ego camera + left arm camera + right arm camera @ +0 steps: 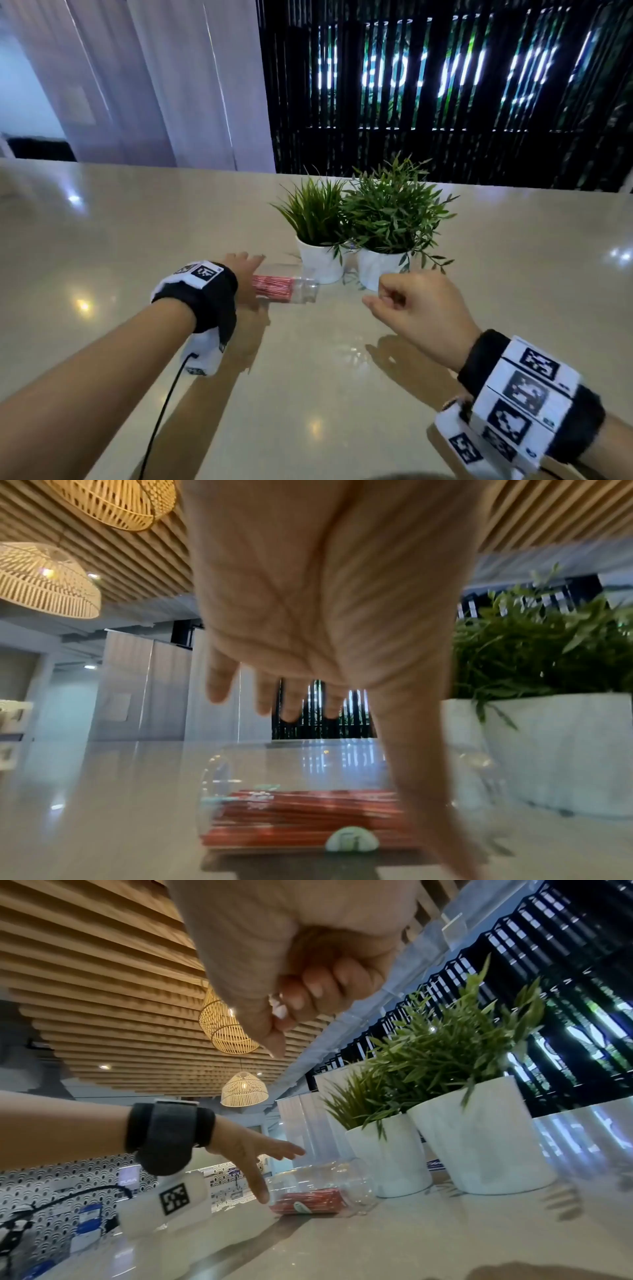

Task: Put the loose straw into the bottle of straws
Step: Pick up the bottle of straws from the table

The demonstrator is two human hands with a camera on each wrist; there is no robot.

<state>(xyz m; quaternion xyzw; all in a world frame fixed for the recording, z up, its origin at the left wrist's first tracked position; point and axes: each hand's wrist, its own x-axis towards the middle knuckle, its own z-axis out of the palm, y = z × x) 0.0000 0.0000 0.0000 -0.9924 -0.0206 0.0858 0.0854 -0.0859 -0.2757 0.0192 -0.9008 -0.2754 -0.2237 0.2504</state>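
Observation:
A clear plastic bottle (289,290) lies on its side on the beige table (308,394), with a bundle of red straws (272,287) inside it. My left hand (246,277) hovers over the bottle's left end with its fingers spread straight. In the left wrist view the thumb (421,791) reaches down in front of the bottle (308,804). My right hand (411,305) hangs above the table to the right of the bottle, fingers curled into the palm (308,982). I see no loose straw in any view.
Two green plants in white pots (320,262) (380,269) stand just behind the bottle's right end and the right hand. A black cable (161,411) runs from my left wrist band. The table's far edge meets a curtain and a dark slatted screen.

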